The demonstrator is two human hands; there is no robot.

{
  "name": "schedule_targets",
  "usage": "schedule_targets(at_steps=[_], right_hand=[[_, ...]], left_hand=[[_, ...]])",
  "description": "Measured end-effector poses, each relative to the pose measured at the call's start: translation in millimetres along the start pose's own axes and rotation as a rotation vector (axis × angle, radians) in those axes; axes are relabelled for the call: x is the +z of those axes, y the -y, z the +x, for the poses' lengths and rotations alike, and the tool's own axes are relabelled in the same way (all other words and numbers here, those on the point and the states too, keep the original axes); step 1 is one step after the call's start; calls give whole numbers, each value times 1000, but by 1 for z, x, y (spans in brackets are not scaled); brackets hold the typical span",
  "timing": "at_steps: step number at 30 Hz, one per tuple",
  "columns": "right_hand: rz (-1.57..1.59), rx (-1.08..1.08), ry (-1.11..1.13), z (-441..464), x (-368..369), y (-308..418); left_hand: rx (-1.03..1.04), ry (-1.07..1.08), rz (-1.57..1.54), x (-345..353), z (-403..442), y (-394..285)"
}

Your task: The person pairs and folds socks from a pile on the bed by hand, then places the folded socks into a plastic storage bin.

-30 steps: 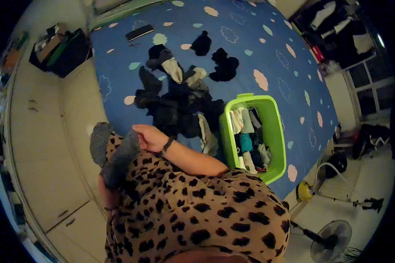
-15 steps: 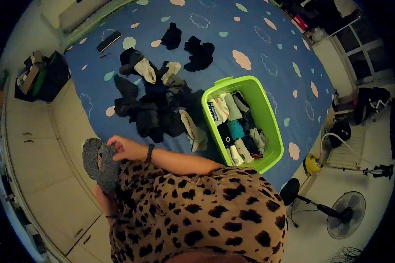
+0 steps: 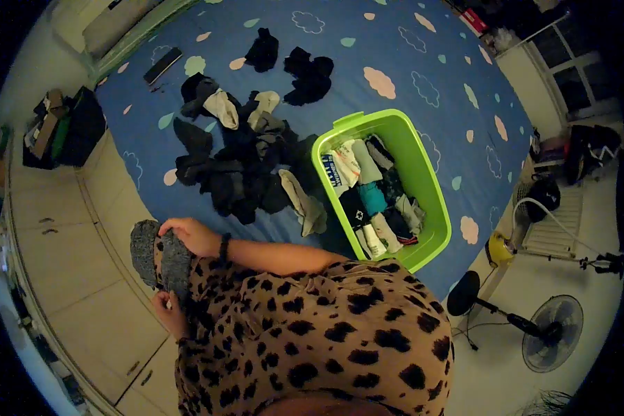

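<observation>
Socks of fuzzy grey knit (image 3: 176, 263), held at both ends!

And there it was: the right hand (image 3: 193, 237) had their upper end grasped, fingers curled over the knit, while the left hand (image 3: 171, 315) pinched the lower end, how firmly the view couldn't tell. They were just off the left edge of the blue cloud-print bed (image 3: 378, 48), beside its near-left corner, against a tan garment with black spots (image 3: 326, 319). A tangled heap of dark cloth socks (image 3: 232, 187) sprawled toward that left edge, a slim black oblong (image 3: 162, 66) lay by the far-left corner, and a bright green plastic tub (image 3: 433, 208) stood toward the near edge, folded cloth pieces (image 3: 372, 199) packed inside!
</observation>
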State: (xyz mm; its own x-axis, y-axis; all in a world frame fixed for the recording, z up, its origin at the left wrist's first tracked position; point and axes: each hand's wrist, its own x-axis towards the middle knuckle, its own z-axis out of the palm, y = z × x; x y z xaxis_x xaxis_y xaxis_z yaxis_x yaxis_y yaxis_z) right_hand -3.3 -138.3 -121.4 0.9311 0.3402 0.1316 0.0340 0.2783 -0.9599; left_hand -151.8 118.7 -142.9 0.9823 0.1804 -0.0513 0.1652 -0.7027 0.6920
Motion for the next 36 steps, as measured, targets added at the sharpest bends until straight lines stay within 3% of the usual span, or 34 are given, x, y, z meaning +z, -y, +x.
schedule_targets(at_steps=[1,3,4,6,7,9,11,14,16,17,18,19,22,24,28,30,33,34,35,36], right_hand=[[4,1,-3,1,-1,-4],[131,-92,-78,7,-7,-14],[131,-92,-83,8,-13,-1],[314,16,-164,7,-26,26],[315,16,-161,8,-28,36],[403,70,-167,10,-31,55],[327,6,-185,13,-34,69],[77,-123,-170,24,-37,62],[-35,-55,-181,31,-39,23],[59,256,-90,27,-43,43],[153,420,12,27,-46,19],[223,518,9,26,-45,5],[240,494,105,16,-37,-24],[-30,357,104,8,-34,-36],[-281,384,204,8,-31,-26],[-410,332,185,11,-28,-37],[-535,299,148,17,-28,-60],[-534,391,229,21,-26,-55],[-533,480,307,24,-26,-51],[-576,323,200,23,-17,-51]], left_hand=[[0,4,4,0,-2,-16],[-91,-310,-53,0,-7,-52],[-88,-305,-52,-7,-4,-64],[-49,-425,-419,-24,-1,-88],[-50,-428,-418,-33,1,-108],[-27,-328,-767,-45,4,-144],[-60,-325,-723,-54,12,-128],[-154,-170,-921,-50,18,-136],[-213,-119,-1041,-35,24,-95],[-332,-145,-967,-25,32,-88],[-343,-160,-884,-14,25,-82],[-260,-182,-506,-4,27,-47],[-298,-253,-470,6,19,-61],[-389,-197,-747,11,9,-64],[-474,-196,-834,8,5,-76],[-353,-278,-562,27,2,-44],[-435,-198,-586,20,-4,-63],[-438,-209,-590,14,-4,-73],[-387,-214,-372,11,-3,-86],[-336,-216,-156,7,-3,-91]])
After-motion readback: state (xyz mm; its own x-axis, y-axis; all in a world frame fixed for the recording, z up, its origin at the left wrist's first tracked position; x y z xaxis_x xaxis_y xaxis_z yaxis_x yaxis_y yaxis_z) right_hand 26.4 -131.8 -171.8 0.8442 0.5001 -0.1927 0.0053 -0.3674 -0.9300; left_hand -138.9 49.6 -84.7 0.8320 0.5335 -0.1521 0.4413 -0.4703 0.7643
